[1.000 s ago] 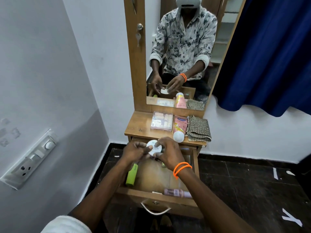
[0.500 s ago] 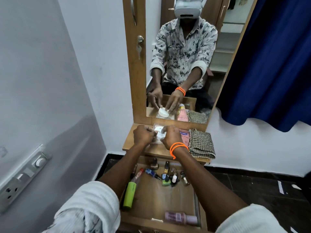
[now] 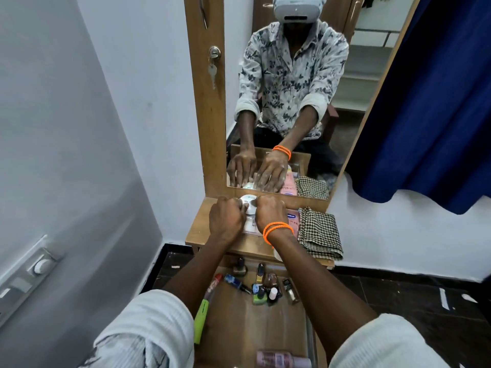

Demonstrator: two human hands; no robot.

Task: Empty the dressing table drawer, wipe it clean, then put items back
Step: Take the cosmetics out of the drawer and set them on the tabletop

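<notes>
Your hands hold the jar.
Left hand (image 3: 226,218) and right hand (image 3: 269,213) both curl closed around the white jar (image 3: 249,204) over the worktop (image 3: 202,229).

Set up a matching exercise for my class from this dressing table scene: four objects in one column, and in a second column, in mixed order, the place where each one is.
Objects
1. round white jar
2. checked cloth
3. green tube
4. key

Places
A. hanging from the lock on the mirror frame
B. lying along the left side of the open drawer
C. held between both hands, the left hand and the right hand, at the back of the tabletop
D. folded at the right end of the tabletop

Pairs: 1-C, 2-D, 3-B, 4-A
</notes>
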